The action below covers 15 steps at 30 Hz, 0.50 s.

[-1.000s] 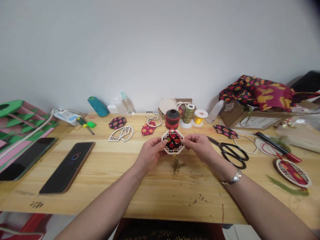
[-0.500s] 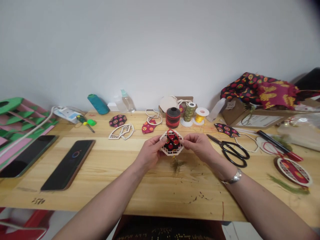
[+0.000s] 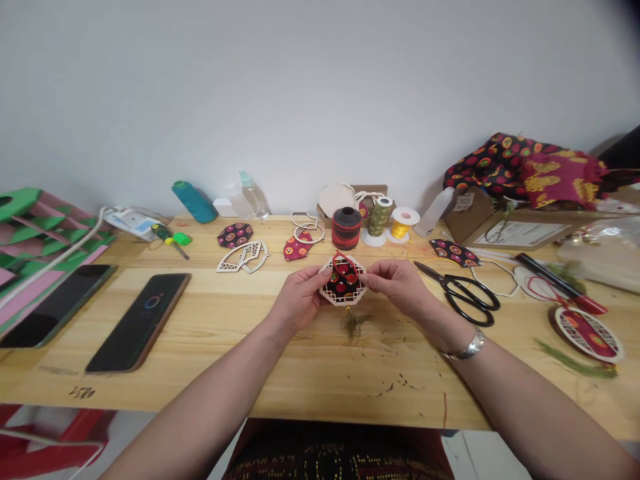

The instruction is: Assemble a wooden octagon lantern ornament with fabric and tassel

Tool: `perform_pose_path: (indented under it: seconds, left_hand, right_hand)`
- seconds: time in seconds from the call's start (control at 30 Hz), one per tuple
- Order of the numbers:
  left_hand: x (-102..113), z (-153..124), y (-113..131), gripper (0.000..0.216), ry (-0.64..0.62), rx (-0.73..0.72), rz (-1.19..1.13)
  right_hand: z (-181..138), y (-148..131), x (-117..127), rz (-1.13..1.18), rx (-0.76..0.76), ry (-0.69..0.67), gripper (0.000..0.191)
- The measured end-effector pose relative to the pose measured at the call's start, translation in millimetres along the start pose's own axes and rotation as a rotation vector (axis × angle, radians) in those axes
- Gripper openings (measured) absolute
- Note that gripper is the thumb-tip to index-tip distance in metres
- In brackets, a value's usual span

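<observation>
An octagonal pendant [image 3: 345, 281] with a pale fretwork frame and dark patterned fabric is held upright above the table between both hands. A red cord lies across its face, and a short green tassel [image 3: 353, 324] hangs below. My left hand [image 3: 300, 297] is closed on its left edge, thumb on the front. On the right edge, the fingertips of my right hand [image 3: 393, 285] pinch the frame. Black-handled scissors [image 3: 467, 293] lie to the right of my right hand. Behind the pendant stands a spool of red and black cord [image 3: 347, 229].
Further right are an oval pendant [image 3: 587, 335] and a black marker [image 3: 545, 273]. A cardboard box [image 3: 515, 223] piled with fabric stands at the back right. Two phones [image 3: 140, 323] lie left, with a teal thread cone [image 3: 195, 202] behind. Pale fan-shaped frames [image 3: 244, 257] lie mid-table.
The view has shifted slightly, so most things on the table sit a little higher in the picture. Both hands keep their hold on the octagonal pendant.
</observation>
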<state>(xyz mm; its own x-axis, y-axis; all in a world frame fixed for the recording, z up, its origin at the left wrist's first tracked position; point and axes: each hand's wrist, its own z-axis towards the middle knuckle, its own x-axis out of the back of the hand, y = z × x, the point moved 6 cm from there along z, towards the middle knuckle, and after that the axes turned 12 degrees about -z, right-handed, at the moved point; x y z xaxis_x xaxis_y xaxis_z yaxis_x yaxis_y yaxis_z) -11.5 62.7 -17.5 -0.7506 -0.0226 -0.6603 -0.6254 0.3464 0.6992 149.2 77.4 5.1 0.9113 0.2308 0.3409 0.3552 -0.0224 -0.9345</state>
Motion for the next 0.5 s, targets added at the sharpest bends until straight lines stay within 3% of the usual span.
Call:
perform_pose_path:
  seconds: [0.5]
  left_hand:
    - [-3.5,1.1,0.1,0.03,-0.059,0.0,0.014]
  right_hand:
    - [3.0,5.1,0.4,-0.012,0.016,0.017,0.027]
